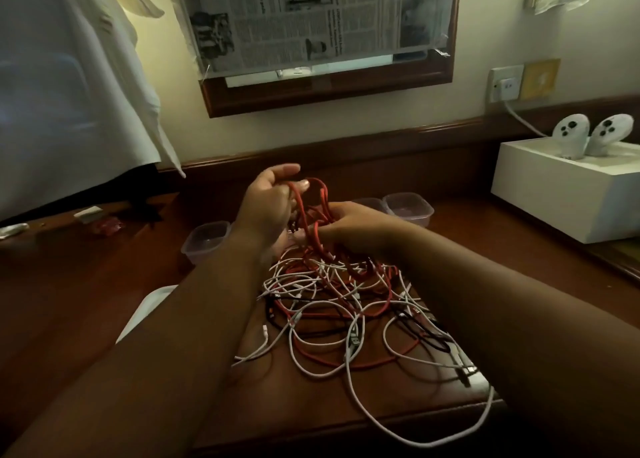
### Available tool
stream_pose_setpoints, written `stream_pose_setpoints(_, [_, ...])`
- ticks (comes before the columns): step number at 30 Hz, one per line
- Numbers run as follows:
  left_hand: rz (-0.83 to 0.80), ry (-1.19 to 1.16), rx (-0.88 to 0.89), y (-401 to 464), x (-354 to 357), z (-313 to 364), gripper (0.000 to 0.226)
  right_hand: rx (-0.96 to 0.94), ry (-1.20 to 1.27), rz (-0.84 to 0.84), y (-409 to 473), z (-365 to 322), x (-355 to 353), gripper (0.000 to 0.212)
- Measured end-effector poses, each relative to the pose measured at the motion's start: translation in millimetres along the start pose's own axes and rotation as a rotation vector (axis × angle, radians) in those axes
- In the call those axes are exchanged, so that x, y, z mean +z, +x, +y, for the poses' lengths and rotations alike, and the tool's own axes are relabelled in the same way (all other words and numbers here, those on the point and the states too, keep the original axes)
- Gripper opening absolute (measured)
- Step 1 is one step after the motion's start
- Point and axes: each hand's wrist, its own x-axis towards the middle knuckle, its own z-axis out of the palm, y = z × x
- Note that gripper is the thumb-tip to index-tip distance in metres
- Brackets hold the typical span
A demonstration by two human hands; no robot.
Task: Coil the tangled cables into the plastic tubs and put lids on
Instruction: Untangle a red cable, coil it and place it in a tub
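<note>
Left hand (268, 201) raised, fingers curled around loops of the red braided cable (301, 212). Right hand (349, 227) grips the same cable just beside the left fingers. Below both hands, a tangled heap of white, red and black cables (346, 305) lies on the dark wooden table (86, 284). Clear plastic tubs: one (204, 243) left of the left fingers, two (408, 208) just beyond the right fingers, all without lids.

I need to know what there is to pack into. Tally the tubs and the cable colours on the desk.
Tubs without lids: 3, one left of the hands, two behind the right hand.
Cable colours: 3, red, white, black. Single cables are too tangled to count.
Lids: 0 in view.
Total: 3 tubs, 3 cable colours.
</note>
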Motion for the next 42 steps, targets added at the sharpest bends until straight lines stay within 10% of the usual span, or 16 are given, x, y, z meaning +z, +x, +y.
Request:
stream_pose_setpoints(10, [-0.090, -0.545, -0.008, -10, 13, 14, 0.025, 0.103, 0.069, 0.004, -6, -2, 0, 0.013])
stream_pose_setpoints(16, [-0.031, -0.097, 0.207, -4, 0, -13, 0.029, 0.018, 0.309, 0.225, -10, -6, -10, 0.022])
stream_pose_setpoints(20, [-0.424, -0.009, -0.071, -21, 2, -51, 0.077, -0.093, 0.801, 0.397, -3, -2, -26, 0.044])
stream_pose_setpoints(28, [-0.545, 0.489, -0.135, -33, -6, -86, 0.028, -0.199, 0.965, 0.685, -26, -5, -60, 0.039])
stream_pose_setpoints(32, [-0.260, 0.624, -0.153, -18, -23, -78, 0.043, -0.226, 0.709, 0.799, -37, 1, -68, 0.029])
stream_pose_setpoints(35, [0.000, 0.138, -0.312, -5, -24, -56, 0.038, -0.260, 0.303, 0.770, -35, 8, -57, 0.019])
stream_pose_setpoints(38, [0.019, -0.309, -0.443, -3, -10, -20, 0.035, -0.250, 0.062, 0.589, -26, 15, -32, 0.015])
stream_pose_setpoints(42, [-0.014, -0.309, -0.326, -8, 9, 11, 0.031, -0.187, -0.100, 0.365, -12, 26, 2, 0.026])
